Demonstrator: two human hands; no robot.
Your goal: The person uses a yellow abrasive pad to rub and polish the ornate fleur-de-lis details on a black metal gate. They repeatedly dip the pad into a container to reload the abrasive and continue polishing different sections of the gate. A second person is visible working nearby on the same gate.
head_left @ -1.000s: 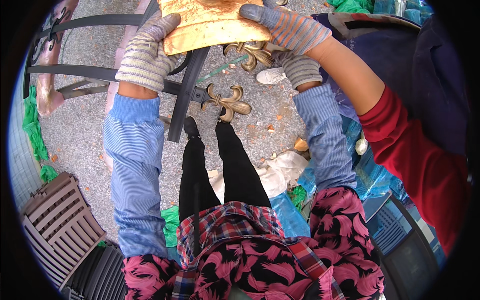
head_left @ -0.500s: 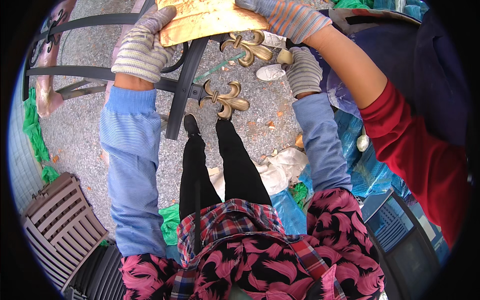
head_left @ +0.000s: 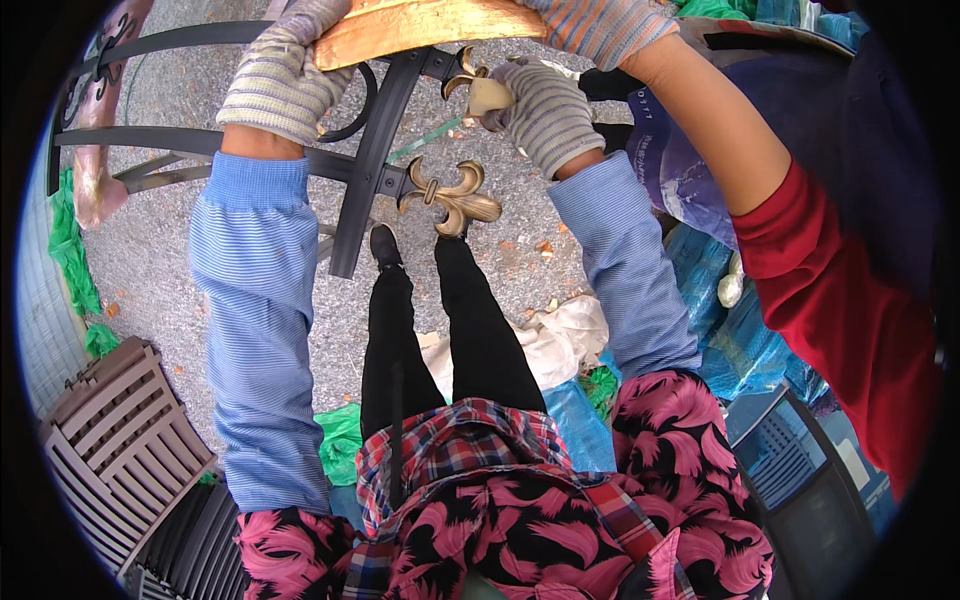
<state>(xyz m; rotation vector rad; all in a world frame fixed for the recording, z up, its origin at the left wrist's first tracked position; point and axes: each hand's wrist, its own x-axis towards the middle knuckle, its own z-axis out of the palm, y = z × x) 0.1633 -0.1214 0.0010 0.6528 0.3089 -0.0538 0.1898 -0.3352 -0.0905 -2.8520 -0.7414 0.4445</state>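
Observation:
My left hand (head_left: 282,88), in a striped knit glove, is closed on the left edge of a golden-orange sheet (head_left: 430,28) at the top. On the sheet's right edge is the gloved hand (head_left: 600,30) of another person in a red sleeve. My right hand (head_left: 552,115), also gloved, is closed around a small cream-coloured, rounded piece (head_left: 489,97), whose kind I cannot make out. It is below the sheet, in front of a bronze fleur-de-lis ornament. A second bronze fleur-de-lis ornament (head_left: 452,198) is fixed to a dark metal frame (head_left: 375,165) under my hands.
Stacked brown slatted pieces (head_left: 125,430) lie at the lower left. Green plastic wrapping (head_left: 68,240) runs along the left edge. On the right are blue wrapped bundles (head_left: 755,345) and a dark purple cover (head_left: 790,130). White cloth (head_left: 565,340) lies on the speckled ground, with orange crumbs about.
My right hand has moved left and up with the cream-coloured piece, to beneath the sheet. The sheet, with my left hand and the other person's hand on it, has shifted slightly upward.

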